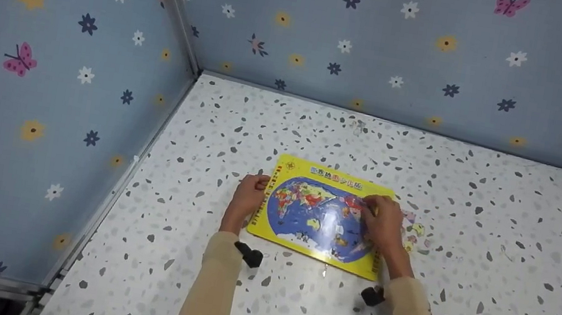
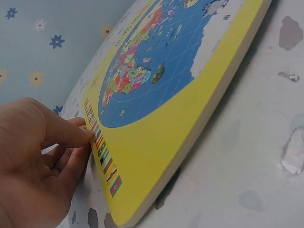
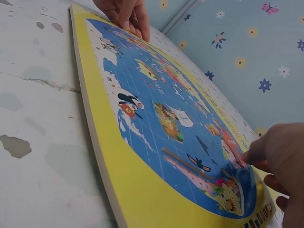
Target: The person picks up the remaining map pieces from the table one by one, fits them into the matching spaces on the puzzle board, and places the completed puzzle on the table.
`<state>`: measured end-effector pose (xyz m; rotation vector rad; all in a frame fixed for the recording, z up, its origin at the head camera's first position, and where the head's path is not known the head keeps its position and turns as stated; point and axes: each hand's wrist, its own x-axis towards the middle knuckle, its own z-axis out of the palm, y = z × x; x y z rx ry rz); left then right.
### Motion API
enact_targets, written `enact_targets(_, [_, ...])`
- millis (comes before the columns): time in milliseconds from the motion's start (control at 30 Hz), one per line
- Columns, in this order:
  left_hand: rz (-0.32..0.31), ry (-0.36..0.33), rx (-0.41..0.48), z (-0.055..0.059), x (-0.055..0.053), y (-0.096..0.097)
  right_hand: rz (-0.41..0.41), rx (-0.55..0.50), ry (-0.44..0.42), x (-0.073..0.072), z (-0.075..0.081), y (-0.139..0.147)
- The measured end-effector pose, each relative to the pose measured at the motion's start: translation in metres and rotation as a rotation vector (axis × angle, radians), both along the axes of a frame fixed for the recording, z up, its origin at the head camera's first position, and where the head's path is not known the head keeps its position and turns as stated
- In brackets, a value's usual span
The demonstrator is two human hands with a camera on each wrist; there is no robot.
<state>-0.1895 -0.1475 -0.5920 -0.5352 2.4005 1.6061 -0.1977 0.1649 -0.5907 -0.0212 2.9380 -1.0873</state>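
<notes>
A yellow-bordered world map puzzle board (image 1: 258, 227) lies flat on the speckled table, its blue ocean filled with colourful pieces. At its left edge, my left hand (image 1: 250, 193) grips the border; the left wrist view shows the thumb (image 2: 78, 135) on the edge near a row of small flags, the other fingers curled beside it. My right hand (image 1: 384, 222) is over the map's right side. In the right wrist view its fingertips hold a reddish puzzle piece (image 3: 231, 151) at the map surface; the hand partly hides it. Some neighbouring pieces sit unevenly.
Several loose puzzle pieces (image 1: 418, 229) lie on the table just right of the board, partly behind the right hand. Blue flowered panels (image 1: 365, 52) stand along the back and left of the table (image 1: 501, 226). Black wrist devices (image 1: 251, 256) sit at both cuffs.
</notes>
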Motion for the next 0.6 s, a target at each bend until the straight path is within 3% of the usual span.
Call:
enact_targets(200, [-0.008, 0.018, -0.033, -0.003, -0.002, 0.000, -0.019, -0.021, 0.048, 0.002, 0.005, 0.005])
enact_targets(600, [-0.004, 0.003, -0.048, -0.003, -0.003, 0.000, -0.075, -0.030, 0.050, 0.005, 0.008, 0.014])
